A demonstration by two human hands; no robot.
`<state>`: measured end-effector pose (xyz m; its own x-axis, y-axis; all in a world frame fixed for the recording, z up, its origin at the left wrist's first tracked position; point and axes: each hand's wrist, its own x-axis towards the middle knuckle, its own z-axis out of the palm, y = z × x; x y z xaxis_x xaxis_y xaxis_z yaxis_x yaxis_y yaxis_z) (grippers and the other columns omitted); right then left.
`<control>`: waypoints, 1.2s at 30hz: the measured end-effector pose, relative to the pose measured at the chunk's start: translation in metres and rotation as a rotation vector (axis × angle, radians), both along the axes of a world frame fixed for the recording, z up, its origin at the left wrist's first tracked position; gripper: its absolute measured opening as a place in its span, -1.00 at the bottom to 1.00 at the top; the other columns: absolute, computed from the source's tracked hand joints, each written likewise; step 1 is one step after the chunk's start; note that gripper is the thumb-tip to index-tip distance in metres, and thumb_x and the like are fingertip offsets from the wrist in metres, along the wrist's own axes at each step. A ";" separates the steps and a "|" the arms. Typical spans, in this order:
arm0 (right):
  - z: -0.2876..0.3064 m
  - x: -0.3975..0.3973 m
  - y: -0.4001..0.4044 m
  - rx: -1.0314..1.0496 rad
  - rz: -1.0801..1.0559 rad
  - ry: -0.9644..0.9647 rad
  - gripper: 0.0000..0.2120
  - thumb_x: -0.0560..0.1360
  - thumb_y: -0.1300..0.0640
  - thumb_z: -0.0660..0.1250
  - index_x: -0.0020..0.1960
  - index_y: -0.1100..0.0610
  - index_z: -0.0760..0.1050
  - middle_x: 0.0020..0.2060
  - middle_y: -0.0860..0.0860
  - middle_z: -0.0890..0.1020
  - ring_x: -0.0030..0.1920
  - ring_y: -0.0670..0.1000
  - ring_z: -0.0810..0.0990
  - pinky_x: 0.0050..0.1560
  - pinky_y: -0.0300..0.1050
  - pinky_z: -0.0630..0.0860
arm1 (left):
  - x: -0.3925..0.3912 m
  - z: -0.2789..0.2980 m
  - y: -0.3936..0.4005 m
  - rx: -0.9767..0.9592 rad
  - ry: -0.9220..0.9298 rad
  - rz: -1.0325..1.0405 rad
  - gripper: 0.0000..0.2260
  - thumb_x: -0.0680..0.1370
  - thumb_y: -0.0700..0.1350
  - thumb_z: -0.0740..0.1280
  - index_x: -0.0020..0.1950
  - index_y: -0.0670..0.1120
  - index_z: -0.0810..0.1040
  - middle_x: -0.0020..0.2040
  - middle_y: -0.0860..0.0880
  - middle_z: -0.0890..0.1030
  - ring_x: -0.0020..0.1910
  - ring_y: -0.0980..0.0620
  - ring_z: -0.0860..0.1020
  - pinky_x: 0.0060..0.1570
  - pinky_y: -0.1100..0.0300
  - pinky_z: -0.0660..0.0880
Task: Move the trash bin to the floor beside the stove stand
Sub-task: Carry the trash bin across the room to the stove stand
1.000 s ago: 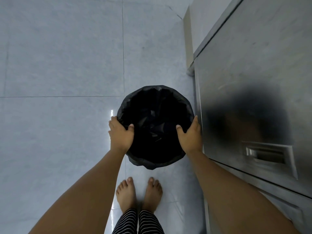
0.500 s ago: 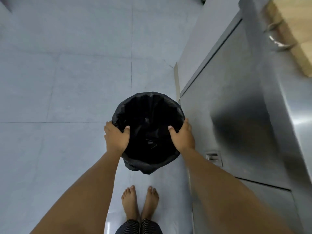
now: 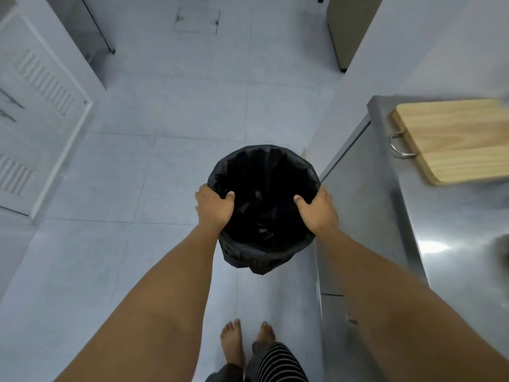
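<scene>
A round trash bin [image 3: 264, 183] lined with a black bag is held out in front of me, above the pale tiled floor [image 3: 165, 175]. My left hand [image 3: 213, 208] grips its left rim, thumb inside the bag. My right hand [image 3: 318, 210] grips the right rim the same way. The bin hangs close to the left face of a stainless steel stand [image 3: 366, 216]. My bare feet show on the floor below the bin.
A wooden cutting board [image 3: 451, 139] with a metal loop lies on the steel top at the right. A white louvred door [image 3: 35, 111] stands at the left. A tan cabinet [image 3: 349, 31] is at the far right, a floor hatch [image 3: 197, 20] at the top.
The bin has risen off the floor in both hands and the view has tilted up, bringing the steel top, cutting board and door into sight.
</scene>
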<state>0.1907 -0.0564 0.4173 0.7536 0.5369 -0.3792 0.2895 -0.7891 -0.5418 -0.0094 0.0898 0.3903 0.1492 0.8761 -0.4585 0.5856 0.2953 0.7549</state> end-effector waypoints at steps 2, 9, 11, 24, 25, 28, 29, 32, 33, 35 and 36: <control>0.014 0.004 0.010 0.005 0.016 -0.009 -0.19 0.50 -0.26 0.23 0.58 0.10 0.03 0.53 0.14 0.24 0.41 0.24 0.40 0.35 0.18 0.40 | 0.002 0.020 0.005 -0.002 -0.004 0.005 -0.20 0.37 0.20 0.35 0.49 -0.22 0.37 0.40 -0.22 0.51 0.37 -0.30 0.54 0.43 -0.23 0.43; 0.044 0.046 0.043 -0.025 0.041 -0.044 -0.19 0.53 -0.24 0.21 0.60 0.12 -0.01 0.52 0.14 0.25 0.41 0.24 0.39 0.32 0.15 0.42 | 0.038 0.048 0.036 0.005 0.007 -0.040 -0.32 0.53 0.09 0.42 0.53 -0.22 0.32 0.45 -0.24 0.45 0.42 -0.33 0.48 0.49 -0.24 0.36; 0.050 0.067 0.055 -0.028 0.036 -0.047 -0.19 0.53 -0.26 0.20 0.60 0.11 -0.01 0.52 0.14 0.24 0.41 0.25 0.40 0.32 0.16 0.43 | 0.057 0.055 0.047 0.010 0.027 -0.043 -0.32 0.52 0.11 0.42 0.53 -0.21 0.34 0.44 -0.23 0.47 0.42 -0.32 0.48 0.49 -0.23 0.35; 0.067 0.189 0.151 -0.051 0.072 -0.027 -0.17 0.54 -0.27 0.19 0.61 0.09 -0.08 0.52 0.13 0.23 0.42 0.26 0.38 0.34 0.16 0.38 | 0.173 0.060 0.139 -0.024 -0.051 0.024 -0.13 0.32 0.35 0.33 0.50 -0.13 0.37 0.40 -0.18 0.52 0.39 -0.33 0.52 0.43 -0.27 0.42; 0.068 0.196 0.162 -0.047 0.077 -0.024 -0.17 0.54 -0.26 0.19 0.61 0.08 -0.08 0.53 0.13 0.23 0.42 0.26 0.38 0.33 0.15 0.38 | 0.181 0.060 0.149 -0.021 -0.054 0.025 -0.17 0.37 0.30 0.35 0.51 -0.14 0.36 0.41 -0.19 0.51 0.39 -0.33 0.51 0.44 -0.27 0.41; 0.067 0.217 0.195 -0.028 0.090 -0.022 -0.18 0.55 -0.25 0.19 0.61 0.09 -0.09 0.53 0.13 0.22 0.42 0.25 0.39 0.31 0.14 0.39 | 0.203 0.060 0.182 -0.013 -0.071 0.026 -0.23 0.41 0.24 0.37 0.50 -0.14 0.36 0.42 -0.19 0.50 0.40 -0.33 0.51 0.45 -0.27 0.41; 0.066 0.224 0.207 -0.027 0.089 -0.027 -0.18 0.55 -0.25 0.19 0.61 0.09 -0.08 0.53 0.13 0.22 0.41 0.26 0.39 0.30 0.15 0.40 | 0.210 0.059 0.195 -0.013 -0.068 0.030 -0.25 0.43 0.23 0.38 0.50 -0.15 0.36 0.42 -0.20 0.50 0.40 -0.34 0.51 0.45 -0.27 0.41; 0.064 0.248 0.248 -0.028 0.080 -0.017 -0.18 0.55 -0.25 0.20 0.61 0.11 -0.07 0.53 0.14 0.22 0.41 0.26 0.39 0.31 0.16 0.39 | 0.234 0.054 0.236 -0.006 -0.063 0.028 -0.30 0.48 0.19 0.41 0.49 -0.17 0.38 0.42 -0.22 0.50 0.39 -0.35 0.51 0.45 -0.28 0.40; 0.063 0.257 0.262 -0.026 0.076 -0.017 -0.18 0.55 -0.25 0.20 0.61 0.11 -0.06 0.52 0.14 0.24 0.40 0.26 0.40 0.30 0.16 0.40 | 0.243 0.054 0.250 -0.007 -0.067 0.030 -0.31 0.48 0.18 0.42 0.48 -0.17 0.38 0.42 -0.22 0.50 0.39 -0.36 0.51 0.44 -0.28 0.40; 0.065 0.273 0.289 -0.024 0.065 -0.020 -0.19 0.54 -0.26 0.21 0.60 0.11 -0.02 0.50 0.15 0.28 0.37 0.26 0.43 0.28 0.16 0.42 | 0.259 0.055 0.278 -0.015 -0.077 0.024 -0.30 0.47 0.19 0.42 0.48 -0.17 0.38 0.41 -0.22 0.50 0.38 -0.35 0.51 0.44 -0.28 0.41; 0.066 0.283 0.307 -0.028 0.058 -0.025 -0.19 0.54 -0.26 0.21 0.60 0.11 -0.01 0.49 0.15 0.29 0.37 0.26 0.44 0.28 0.16 0.43 | 0.269 0.056 0.296 -0.018 -0.075 0.018 -0.29 0.46 0.20 0.41 0.48 -0.18 0.38 0.41 -0.22 0.51 0.38 -0.35 0.52 0.44 -0.28 0.41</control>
